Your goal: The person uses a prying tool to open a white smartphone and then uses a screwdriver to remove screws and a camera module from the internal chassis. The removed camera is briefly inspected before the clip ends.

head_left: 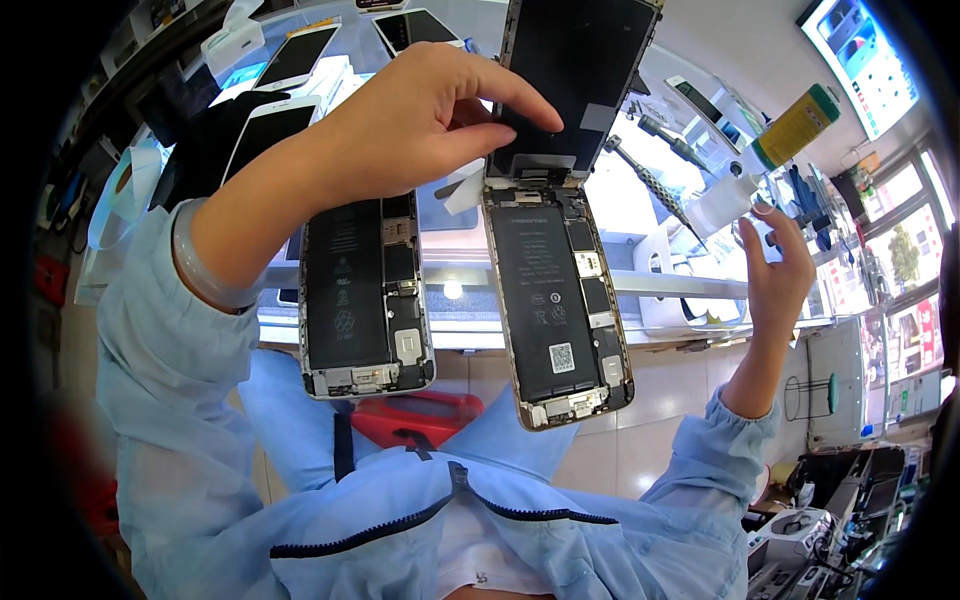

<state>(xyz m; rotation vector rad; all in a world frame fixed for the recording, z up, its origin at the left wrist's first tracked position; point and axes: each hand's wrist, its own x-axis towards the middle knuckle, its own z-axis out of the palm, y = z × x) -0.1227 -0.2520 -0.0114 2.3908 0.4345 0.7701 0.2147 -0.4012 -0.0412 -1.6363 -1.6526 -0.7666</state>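
At the middle of the frame, we are seeing an open phone (pixel 560 305), its battery (pixel 538 290) showing and its screen (pixel 575 60) standing up above it. Opening is looking done to us; the screen is not yet lying shut. Just left, another open phone (pixel 365 290) is showing its insides. By the screen, our left hand (pixel 425 120) is holding nothing, finger and thumb parted. Toward the right, our right hand (pixel 785 262) is curling beside a white bottle (pixel 722 203); we cannot tell its grip.
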